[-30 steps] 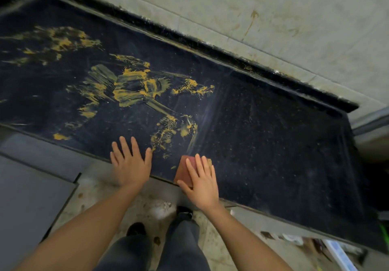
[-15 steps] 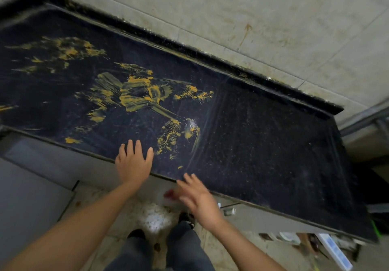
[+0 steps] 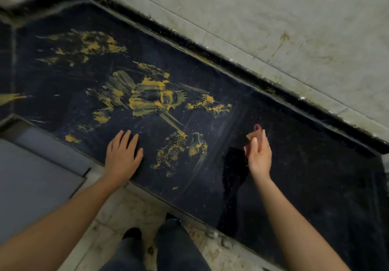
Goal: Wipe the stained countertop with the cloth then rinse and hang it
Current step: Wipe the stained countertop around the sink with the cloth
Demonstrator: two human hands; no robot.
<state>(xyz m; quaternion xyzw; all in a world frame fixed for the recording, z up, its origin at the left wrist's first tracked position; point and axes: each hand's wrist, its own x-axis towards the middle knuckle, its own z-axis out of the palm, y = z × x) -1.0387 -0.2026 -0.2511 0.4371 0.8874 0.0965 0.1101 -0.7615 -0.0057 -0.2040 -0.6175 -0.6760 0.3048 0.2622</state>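
Standing nearest the lens, dark trouser legs (image 3: pixel 179 247) and one shoe tip (image 3: pixel 131 234) are seen over a speckled floor (image 3: pixel 117 207), cut off by the lower edge; both forearms are cropped there too. The left hand (image 3: pixel 122 157) is laid flat on the front edge of the countertop (image 3: pixel 299 169), fingers straight and close together. The right hand (image 3: pixel 259 155) is held further right, seemingly above the surface, and the cloth (image 3: pixel 251 137) is pinched in its curled fingers. Only reddish scraps are shown past the fingertips, so its shape cannot be made out. Yellow stains (image 3: pixel 151 100) are smeared across the dark top between and beyond the hands, apart from the cloth. A grey panel (image 3: pixel 31 176) is seen at the left, and a soiled, pale tiled wall (image 3: pixel 273 18) rises behind the counter.
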